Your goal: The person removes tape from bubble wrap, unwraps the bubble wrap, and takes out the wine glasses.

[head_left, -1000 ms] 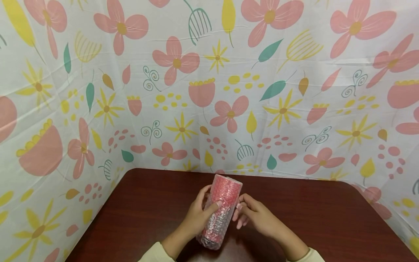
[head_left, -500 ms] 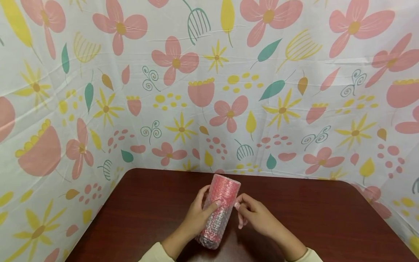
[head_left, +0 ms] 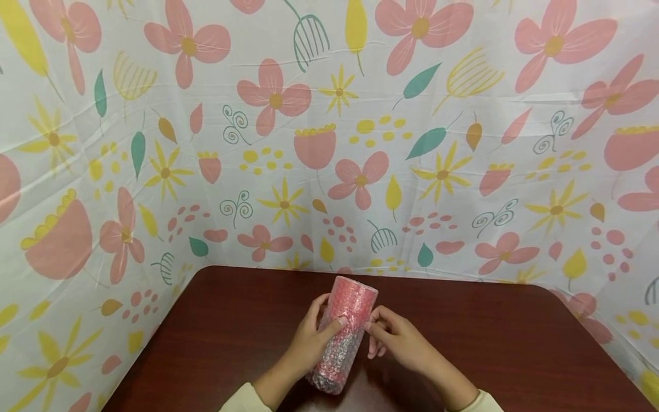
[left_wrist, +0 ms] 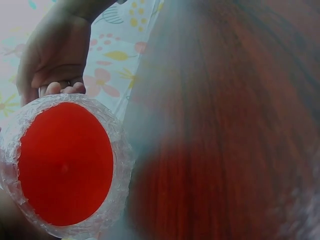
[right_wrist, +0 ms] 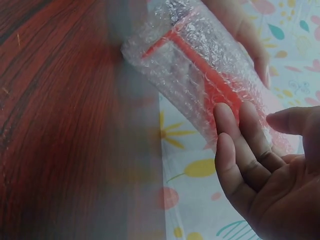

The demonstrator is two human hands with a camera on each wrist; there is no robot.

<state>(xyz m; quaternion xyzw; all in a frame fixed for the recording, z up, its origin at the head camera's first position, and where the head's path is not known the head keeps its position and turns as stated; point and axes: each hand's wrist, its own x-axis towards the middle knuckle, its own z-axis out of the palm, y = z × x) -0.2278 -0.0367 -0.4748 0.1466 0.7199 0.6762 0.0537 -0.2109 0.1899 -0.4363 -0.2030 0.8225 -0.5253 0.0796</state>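
Overall, a flowered cloth [head_left: 340,134] is walling in the scene, and in front of it a dark wooden table [head_left: 479,332] is spreading beneath both forearms. Over the table, between the hands, a cylinder wrapped in bubble wrap [head_left: 352,326] is leaning, its top tipping to the right; whether its lower end is touching the wood, I cannot tell. The left hand [head_left: 308,337] is gripping it firmly, thumb across the front and fingers wrapping the far side. The right hand [head_left: 404,340] is meeting its right side with thumb and forefinger close together; whether they are pinching a layer of plastic, I cannot tell. The other fingertips [right_wrist: 250,110] are lying near the wrap. Since one hand alone seems to be bearing the weight, the slick plastic could be sliding under that thumb if the right hand were tugging hard, and the cylinder would be dropping onto the wood. A sharp pull could also be tearing the film. Smallest, a round red end [left_wrist: 65,165] is showing inside a collar of plastic; steeper tilting might be letting the contents slip out there.
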